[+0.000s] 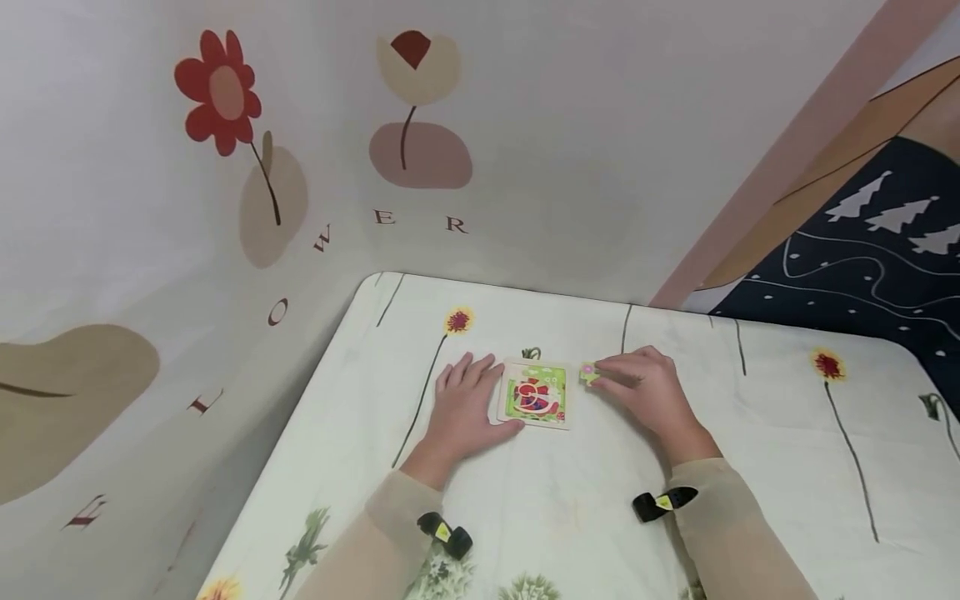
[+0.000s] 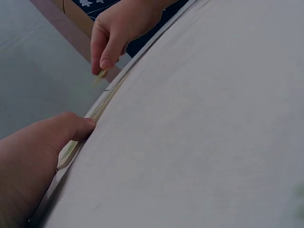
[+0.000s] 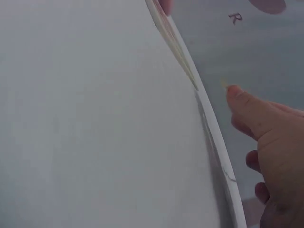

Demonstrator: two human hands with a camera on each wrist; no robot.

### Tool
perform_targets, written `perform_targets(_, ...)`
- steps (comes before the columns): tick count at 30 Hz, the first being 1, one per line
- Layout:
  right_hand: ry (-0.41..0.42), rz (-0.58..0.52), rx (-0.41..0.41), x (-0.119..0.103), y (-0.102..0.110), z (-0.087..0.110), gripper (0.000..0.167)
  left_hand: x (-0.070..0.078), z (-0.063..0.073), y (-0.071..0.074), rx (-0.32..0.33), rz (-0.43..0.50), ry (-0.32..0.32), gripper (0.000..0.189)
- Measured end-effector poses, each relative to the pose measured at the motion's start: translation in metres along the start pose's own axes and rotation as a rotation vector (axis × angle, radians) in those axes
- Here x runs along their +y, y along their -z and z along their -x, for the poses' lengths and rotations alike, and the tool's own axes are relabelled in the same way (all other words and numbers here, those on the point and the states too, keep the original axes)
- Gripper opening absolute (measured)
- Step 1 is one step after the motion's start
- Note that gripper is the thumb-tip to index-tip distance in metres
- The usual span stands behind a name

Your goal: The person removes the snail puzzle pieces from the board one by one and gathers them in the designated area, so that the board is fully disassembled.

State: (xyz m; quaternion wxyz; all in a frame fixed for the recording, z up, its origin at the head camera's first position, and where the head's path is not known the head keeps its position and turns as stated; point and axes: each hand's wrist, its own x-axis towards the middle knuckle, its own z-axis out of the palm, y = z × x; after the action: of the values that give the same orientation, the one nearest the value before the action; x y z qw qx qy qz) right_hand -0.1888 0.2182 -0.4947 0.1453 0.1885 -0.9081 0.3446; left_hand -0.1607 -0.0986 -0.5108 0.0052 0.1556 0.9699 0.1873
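From my remote seat I see one small square puzzle board [image 1: 549, 424] lying on one flower-patterned table [image 1: 577, 492]. At the board's left side, one left hand [image 1: 467, 408] rests with fingers spread wide, its thumb touching the near edge. Just right of the board, one right hand [image 1: 652, 393] pinches one green puzzle piece [image 1: 588, 374], raised and apart from it. Two black wrist devices [image 1: 445, 535] sit nearer me than the board, one per arm.
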Motion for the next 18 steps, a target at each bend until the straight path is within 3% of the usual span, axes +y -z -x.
perform_targets(7,-0.078,-0.023,-0.038,0.012,0.002,0.014,0.028,0.0,0.0,0.0,0.016,0.003,-0.018,0.097)
perform_targets(18,-0.056,0.026,-0.054,0.014,-0.004,0.02,0.026,-0.002,-0.002,-0.003,0.015,-0.021,-0.011,0.097)
